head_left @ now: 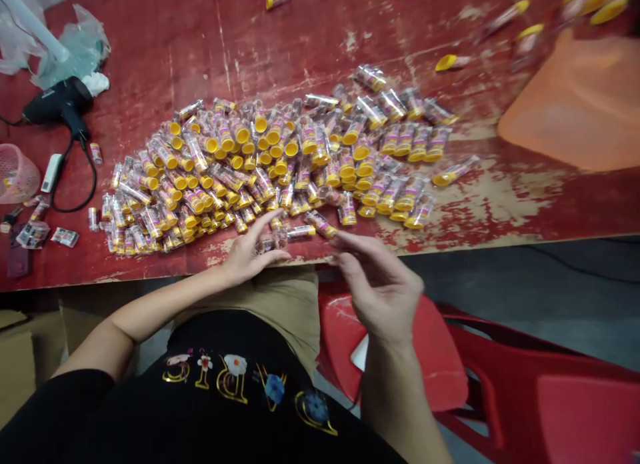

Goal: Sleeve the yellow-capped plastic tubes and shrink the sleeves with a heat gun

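Red-painted wooden table (pixel 150 51), paint worn through in patches. Main item: heaped pile of clear plastic tubes with yellow caps (pixel 260 164), mid-table, spreading right, with strays near the far edge. Left hand (pixel 250 254) at the near table edge, fingers spread, tips over a loose tube (pixel 267 244) at the pile's near side; no clear clamp. Right hand (pixel 380 284) raised just off the edge, fingers loosely together and curled, tips just beside another loose tube (pixel 320 224); nothing visibly gripped. Left of the pile: black heat gun (pixel 57 104) with its cord, white power adapter (pixel 53 172), pink plastic basket (pixel 15 174), printed labels (pixel 65 237). Crumpled clear film (pixel 70 51) far left. Orange plastic sheet (pixel 570 104) top right. Red plastic chair (pixel 400 357) below the right arm, cardboard box (pixel 25 357) below the left.
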Demonstrator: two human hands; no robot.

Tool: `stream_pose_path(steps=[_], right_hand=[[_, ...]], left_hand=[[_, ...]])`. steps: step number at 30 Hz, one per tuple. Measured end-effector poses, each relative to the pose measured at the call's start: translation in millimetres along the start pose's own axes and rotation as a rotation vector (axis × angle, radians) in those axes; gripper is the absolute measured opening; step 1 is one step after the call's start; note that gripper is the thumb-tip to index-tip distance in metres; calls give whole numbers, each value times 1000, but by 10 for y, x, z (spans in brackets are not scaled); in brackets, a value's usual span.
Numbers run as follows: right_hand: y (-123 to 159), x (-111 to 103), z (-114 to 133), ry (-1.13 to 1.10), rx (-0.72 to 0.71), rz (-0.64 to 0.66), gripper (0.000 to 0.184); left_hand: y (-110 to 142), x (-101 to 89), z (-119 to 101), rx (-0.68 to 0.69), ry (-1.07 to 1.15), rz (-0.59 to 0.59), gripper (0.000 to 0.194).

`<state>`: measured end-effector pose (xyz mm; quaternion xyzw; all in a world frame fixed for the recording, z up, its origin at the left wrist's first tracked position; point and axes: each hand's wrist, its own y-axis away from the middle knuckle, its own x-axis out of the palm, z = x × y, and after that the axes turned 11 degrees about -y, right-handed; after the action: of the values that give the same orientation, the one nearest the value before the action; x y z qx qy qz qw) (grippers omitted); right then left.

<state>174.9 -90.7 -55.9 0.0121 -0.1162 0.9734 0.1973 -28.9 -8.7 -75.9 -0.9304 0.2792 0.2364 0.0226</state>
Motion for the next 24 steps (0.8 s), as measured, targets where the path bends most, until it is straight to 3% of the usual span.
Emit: stream_pose_path(steps=[4,7,9,12,14,18,21,24], right_hand=[[-223,177,49,-30,157,366,38],[-484,241,63,-27,210,477,35],[-812,241,34,-32,203,448,35],[-1616,275,-94,-37,131,264,37],[-2268,372,-226,-7,120,162,37],[-3348,729,-533,211,279,144,28],[-3761,1019,-746,455,363,179,20],[-3945,1220,-917,571,386,223,23]], left_hand=[[-41,-111,-274,-34,201,159,106],[-108,-184,-397,-61,232,79,110],[-156,-235,-454,-104,304,-47,107],[-177,-321,-521,-239,546,-176,95],[-139,-384,-548,-369,718,-172,87],[38,-517,-535,-555,879,-113,72],[185,-601,-479,-614,959,-59,59],[271,-648,-411,-718,1086,35,49]])
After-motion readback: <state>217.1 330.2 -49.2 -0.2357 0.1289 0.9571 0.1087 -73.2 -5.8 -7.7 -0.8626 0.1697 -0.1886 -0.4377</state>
